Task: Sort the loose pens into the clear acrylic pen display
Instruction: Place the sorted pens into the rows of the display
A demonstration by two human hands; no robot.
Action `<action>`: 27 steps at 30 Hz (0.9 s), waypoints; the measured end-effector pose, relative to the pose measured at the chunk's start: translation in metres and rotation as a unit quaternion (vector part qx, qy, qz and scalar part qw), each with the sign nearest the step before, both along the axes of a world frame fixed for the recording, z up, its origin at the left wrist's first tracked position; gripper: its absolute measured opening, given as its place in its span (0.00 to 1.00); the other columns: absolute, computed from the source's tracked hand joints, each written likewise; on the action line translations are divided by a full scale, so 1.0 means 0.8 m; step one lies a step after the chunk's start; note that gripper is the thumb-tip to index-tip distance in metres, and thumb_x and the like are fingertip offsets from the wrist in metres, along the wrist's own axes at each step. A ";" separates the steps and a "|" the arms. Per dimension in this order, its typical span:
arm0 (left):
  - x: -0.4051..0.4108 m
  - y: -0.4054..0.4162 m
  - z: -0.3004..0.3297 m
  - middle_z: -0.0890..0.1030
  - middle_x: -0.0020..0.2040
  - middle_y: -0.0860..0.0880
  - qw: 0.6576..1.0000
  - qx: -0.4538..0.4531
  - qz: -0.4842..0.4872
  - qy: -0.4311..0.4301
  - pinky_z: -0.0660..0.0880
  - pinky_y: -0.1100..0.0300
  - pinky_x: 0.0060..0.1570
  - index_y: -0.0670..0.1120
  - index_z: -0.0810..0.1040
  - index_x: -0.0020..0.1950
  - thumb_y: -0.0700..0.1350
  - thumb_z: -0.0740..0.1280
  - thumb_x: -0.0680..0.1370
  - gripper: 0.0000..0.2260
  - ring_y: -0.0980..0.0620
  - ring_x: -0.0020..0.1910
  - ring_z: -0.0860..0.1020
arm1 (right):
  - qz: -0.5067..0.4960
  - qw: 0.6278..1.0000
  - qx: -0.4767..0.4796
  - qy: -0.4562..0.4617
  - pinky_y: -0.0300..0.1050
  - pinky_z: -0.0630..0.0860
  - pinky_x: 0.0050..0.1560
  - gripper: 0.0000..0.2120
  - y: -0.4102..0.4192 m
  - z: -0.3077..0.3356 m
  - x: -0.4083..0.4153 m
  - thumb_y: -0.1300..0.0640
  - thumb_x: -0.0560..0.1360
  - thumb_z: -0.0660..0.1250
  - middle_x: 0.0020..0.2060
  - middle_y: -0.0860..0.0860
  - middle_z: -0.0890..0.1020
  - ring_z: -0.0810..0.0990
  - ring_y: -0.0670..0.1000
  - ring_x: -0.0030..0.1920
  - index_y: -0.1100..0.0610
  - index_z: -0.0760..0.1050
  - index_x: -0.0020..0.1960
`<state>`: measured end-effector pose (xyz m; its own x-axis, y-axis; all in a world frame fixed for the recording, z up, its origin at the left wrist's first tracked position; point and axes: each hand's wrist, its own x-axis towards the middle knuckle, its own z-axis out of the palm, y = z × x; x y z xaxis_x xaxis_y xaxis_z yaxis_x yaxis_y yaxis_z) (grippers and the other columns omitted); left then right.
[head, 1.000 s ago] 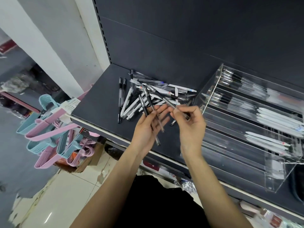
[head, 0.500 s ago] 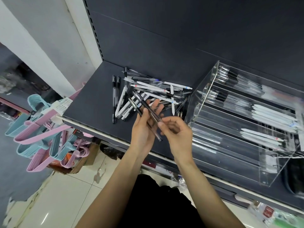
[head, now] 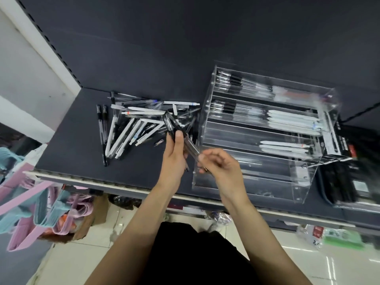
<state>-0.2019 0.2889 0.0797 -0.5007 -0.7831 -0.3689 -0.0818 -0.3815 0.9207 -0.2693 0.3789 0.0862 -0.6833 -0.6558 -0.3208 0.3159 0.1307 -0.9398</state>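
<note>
A pile of loose black, clear and white pens (head: 144,124) lies on the dark shelf (head: 72,140), left of the clear acrylic pen display (head: 257,177). The display's stepped rows hold black-capped pens at the back and white pens (head: 292,120) on the right. My left hand (head: 174,155) grips a small bundle of clear black-ended pens (head: 174,126) that points up and left. My right hand (head: 218,165) pinches the lower end of that bundle, just in front of the display's left wall.
Pink and blue hangers (head: 30,202) hang below the shelf at the left. A white upright (head: 41,44) bounds the shelf's left side. Black packaged goods (head: 345,182) sit right of the display. The shelf's front edge (head: 102,182) runs below my hands.
My hands have pulled back from the pile with the pens gathered into one bundle. My right hand has slid to the bundle's lower end. The view has shifted right.
</note>
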 end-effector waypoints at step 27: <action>-0.037 0.049 -0.008 0.72 0.30 0.55 0.996 0.013 0.077 0.035 0.74 0.59 0.53 0.47 0.81 0.48 0.49 0.60 0.81 0.11 0.58 0.34 0.72 | 0.078 0.754 0.126 0.640 0.44 0.73 0.47 0.07 0.059 0.025 -0.228 0.58 0.75 0.68 0.44 0.50 0.82 0.78 0.55 0.45 0.54 0.83 0.51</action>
<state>-0.2315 0.3279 0.0734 -0.4014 -0.8428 -0.3585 0.0437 -0.4086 0.9117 -0.4517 0.4263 0.1064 -0.4592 -0.7892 0.4077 -0.8669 0.2978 -0.3998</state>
